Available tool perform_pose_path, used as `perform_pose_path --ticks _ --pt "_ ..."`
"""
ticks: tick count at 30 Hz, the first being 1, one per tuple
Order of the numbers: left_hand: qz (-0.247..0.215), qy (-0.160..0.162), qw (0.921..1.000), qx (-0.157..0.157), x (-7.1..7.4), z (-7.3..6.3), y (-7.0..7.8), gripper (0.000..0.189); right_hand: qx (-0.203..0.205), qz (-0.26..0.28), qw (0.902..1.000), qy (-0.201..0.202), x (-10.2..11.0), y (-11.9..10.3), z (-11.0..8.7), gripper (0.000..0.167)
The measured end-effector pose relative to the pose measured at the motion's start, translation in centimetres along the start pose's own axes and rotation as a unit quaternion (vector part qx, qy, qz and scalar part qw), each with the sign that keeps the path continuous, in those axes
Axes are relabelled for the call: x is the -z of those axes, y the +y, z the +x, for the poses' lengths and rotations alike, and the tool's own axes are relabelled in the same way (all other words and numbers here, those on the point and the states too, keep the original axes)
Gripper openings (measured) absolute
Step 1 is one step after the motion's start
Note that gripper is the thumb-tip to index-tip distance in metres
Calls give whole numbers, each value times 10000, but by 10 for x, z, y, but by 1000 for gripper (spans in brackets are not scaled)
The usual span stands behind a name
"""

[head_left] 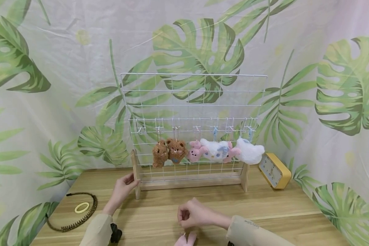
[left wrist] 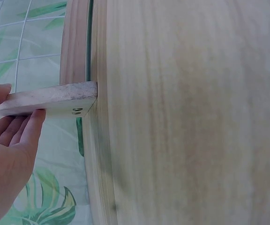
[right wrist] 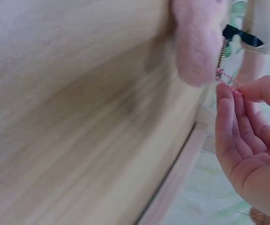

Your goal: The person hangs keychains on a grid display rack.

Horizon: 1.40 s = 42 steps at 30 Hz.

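Observation:
My left hand (head_left: 122, 190) holds the left wooden upright (head_left: 135, 169) of a white wire grid rack (head_left: 172, 105). In the left wrist view, the thumb lies on one side of this wooden piece (left wrist: 50, 96) and the fingers on the other. Over the table's front middle, my right hand (head_left: 200, 215) pinches a thin pink chain (right wrist: 228, 88) between thumb and fingertips. From that chain hangs a fluffy pink plush keychain (right wrist: 198, 51), cut off at the head view's bottom edge. Two brown bear keychains (head_left: 176, 150), pink plush ones (head_left: 195, 152) and white plush ones (head_left: 214, 150) hang from the rack's hooks.
At the right of the rack stands a yellow clock (head_left: 276, 171). A dark braided headband (head_left: 77, 224) and a yellow ring (head_left: 81, 207) lie on the wooden table (head_left: 279, 215) at left. Behind is a leaf-patterned curtain (head_left: 89, 51).

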<state>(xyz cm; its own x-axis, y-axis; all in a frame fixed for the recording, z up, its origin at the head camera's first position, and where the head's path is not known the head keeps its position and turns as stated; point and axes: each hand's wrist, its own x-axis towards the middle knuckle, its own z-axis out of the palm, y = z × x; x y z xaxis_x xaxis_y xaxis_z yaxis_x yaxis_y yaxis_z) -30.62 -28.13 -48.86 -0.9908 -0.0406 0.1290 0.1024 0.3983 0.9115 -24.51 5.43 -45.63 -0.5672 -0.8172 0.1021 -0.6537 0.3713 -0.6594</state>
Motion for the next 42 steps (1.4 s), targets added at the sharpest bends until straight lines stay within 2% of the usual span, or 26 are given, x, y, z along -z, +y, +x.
perform_pose_path --ticks 10,20,27,32,37,42 --pt "-29 -38 10000 -41 0 -1 3 61 411 462 9980 133 24 -29 -10 9" --pt "22 -16 10000 -49 0 0 1 62 716 334 9951 602 49 -60 -7 7" --pt "-26 25 10000 -37 -2 -1 0 62 852 67 9918 954 78 -83 18 4" --pt "-4 43 10000 23 -2 -2 -1 61 1004 -115 9886 1120 102 -104 47 4" --pt "-70 93 9999 -94 -2 -3 0 59 1195 -349 9830 1353 118 -122 76 2" --pt "-127 97 9998 -123 -1 -3 1 58 1146 -396 9817 1468 131 -135 104 2"
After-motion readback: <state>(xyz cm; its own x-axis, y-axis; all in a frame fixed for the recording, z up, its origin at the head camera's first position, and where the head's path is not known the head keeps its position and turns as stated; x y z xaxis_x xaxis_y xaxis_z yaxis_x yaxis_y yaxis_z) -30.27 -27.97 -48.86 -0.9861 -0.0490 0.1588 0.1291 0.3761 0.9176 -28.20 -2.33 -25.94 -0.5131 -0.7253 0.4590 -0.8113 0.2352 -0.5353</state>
